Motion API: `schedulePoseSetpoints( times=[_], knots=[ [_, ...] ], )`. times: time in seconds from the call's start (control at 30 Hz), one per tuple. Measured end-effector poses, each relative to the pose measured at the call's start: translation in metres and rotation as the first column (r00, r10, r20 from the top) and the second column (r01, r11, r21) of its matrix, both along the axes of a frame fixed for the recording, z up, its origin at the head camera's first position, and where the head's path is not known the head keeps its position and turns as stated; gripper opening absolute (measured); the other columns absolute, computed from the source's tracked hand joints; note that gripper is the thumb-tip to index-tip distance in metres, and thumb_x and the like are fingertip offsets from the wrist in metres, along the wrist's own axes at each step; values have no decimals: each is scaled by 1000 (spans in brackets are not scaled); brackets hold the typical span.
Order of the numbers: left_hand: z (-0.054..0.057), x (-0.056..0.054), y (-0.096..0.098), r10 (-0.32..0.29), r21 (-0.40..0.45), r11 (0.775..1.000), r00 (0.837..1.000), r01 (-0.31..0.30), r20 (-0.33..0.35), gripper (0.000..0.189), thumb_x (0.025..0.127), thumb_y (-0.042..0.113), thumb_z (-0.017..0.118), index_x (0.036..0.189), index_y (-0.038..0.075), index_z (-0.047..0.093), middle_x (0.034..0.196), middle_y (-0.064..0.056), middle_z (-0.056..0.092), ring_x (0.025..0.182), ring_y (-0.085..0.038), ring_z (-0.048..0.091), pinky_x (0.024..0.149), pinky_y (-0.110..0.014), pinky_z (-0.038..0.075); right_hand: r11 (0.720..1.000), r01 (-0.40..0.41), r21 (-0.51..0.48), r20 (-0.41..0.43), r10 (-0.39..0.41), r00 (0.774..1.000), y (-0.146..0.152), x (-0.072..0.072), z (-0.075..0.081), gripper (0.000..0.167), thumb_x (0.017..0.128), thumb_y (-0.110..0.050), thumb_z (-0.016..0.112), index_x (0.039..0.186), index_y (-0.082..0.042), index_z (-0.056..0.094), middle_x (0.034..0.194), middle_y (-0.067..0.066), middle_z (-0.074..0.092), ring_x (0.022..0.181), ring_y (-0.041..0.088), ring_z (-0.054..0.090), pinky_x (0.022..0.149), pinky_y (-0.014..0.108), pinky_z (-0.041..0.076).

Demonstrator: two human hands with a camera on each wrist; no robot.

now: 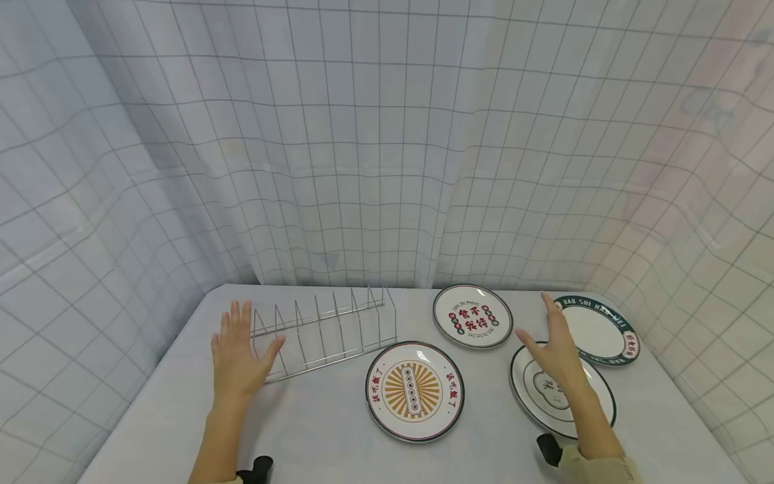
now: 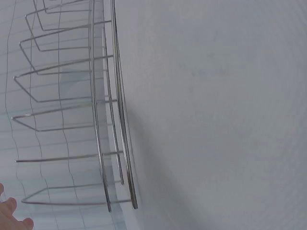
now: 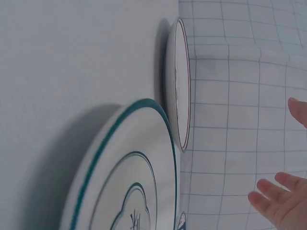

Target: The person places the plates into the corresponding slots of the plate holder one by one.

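Note:
My left hand (image 1: 238,366) is raised with straight, spread fingers at the left end of a wire dish rack (image 1: 326,333) and holds nothing. In the left wrist view, its fingertips (image 2: 10,213) show at the lower left beside the rack's wire loops (image 2: 53,115). My right hand (image 1: 555,346), thumb spread from straight fingers, hovers over a white plate with a dark green rim and grey rings (image 1: 538,393). That hand is empty too. In the right wrist view, the ringed plate (image 3: 144,167) stands large in front, with the fingers (image 3: 273,196) at the right edge.
A plate with an orange sunburst (image 1: 413,391) lies at the centre. Behind it is a smaller plate with red lettering (image 1: 473,316). An oval plate with a green lettered rim (image 1: 595,331) lies at the far right. Checked curtains (image 1: 363,168) surround the white table (image 1: 326,437).

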State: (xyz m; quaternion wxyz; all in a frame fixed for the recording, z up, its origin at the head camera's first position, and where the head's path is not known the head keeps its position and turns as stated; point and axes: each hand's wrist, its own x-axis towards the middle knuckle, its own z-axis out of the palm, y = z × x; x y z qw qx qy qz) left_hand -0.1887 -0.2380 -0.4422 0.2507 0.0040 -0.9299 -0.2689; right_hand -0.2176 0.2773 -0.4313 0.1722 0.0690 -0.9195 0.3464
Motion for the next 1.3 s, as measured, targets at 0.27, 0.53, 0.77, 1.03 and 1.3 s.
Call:
schedulePoseSetpoints(
  times=[0.27,0.53,0.77,1.03,1.3],
  knots=[
    [-2,9,-25,24,439,898,999,-41,43,95,83,26,68,147,33,-1,146,-14,25,125,-33,36,99,-35,40,901,-88,-424,121,153,981,-17,11,-15,87,88,-16,62,148,-24,0,138,29,26,114,47,45,85,52,49],
    [-12,15,-41,-18,597,802,998,-26,67,91,83,15,69,144,42,7,113,11,53,78,13,55,64,-6,46,770,-57,-636,266,288,920,-40,15,-34,88,86,-10,64,147,-27,3,136,23,31,109,41,52,77,38,55],
    [-15,14,-47,-156,783,600,984,163,-85,83,80,-5,65,146,21,23,91,12,64,66,-4,66,61,-19,54,727,-39,-686,348,375,859,-57,17,-48,85,85,-5,64,146,-30,10,133,25,36,100,37,58,72,45,55],
    [-16,11,-50,-204,818,544,975,188,-88,69,82,-4,64,142,14,35,81,10,67,64,-10,67,61,-23,55,724,-122,-679,385,492,781,-68,17,-55,86,85,-10,65,147,-25,7,131,33,35,98,37,59,69,46,55],
    [-33,3,-65,-196,774,612,979,162,-50,58,83,12,68,136,16,46,77,14,67,60,-10,67,59,-21,55,744,-114,-658,459,516,723,-78,16,-59,81,84,-14,67,146,-27,16,131,32,34,92,27,60,67,44,56]
  ],
)
